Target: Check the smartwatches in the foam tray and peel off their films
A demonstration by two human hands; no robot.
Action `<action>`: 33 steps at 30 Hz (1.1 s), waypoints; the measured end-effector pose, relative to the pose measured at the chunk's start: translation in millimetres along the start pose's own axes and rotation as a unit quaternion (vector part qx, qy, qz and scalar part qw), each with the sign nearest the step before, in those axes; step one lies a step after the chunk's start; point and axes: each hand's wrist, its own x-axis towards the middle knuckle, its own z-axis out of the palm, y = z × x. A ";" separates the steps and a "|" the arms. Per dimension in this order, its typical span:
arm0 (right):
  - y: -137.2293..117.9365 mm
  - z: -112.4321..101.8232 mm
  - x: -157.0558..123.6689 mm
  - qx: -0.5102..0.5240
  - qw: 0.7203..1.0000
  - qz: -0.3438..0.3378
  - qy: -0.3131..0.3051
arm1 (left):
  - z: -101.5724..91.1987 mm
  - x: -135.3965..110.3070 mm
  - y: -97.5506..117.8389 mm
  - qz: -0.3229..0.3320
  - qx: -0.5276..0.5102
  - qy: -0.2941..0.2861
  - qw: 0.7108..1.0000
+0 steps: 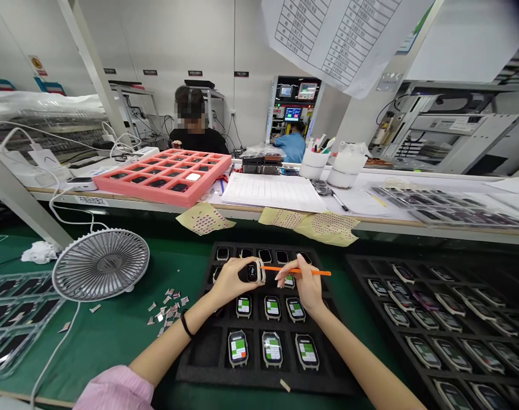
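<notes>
My left hand [233,280] is closed round a small smartwatch body [254,272], held above a black foam tray [200,353]. My right hand [305,285] pinches a thin orange stick [314,272] whose tip touches the side of that watch. The tray holds several watch bodies with green lit screens [272,347] in its near rows and dark ones [264,255] in the far row.
A white desk fan [101,263] lies left on the green mat, with small paper scraps [168,310] beside it. A second black tray of watches [447,324] sits right. On the shelf behind are a pink tray [163,177], papers and cups. Two people work beyond.
</notes>
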 end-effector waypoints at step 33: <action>-10.4 -26.8 5.0 -0.165 0.977 -0.078 0.114 | 1.0 28.6 -17.9 -0.028 0.123 -0.149 0.981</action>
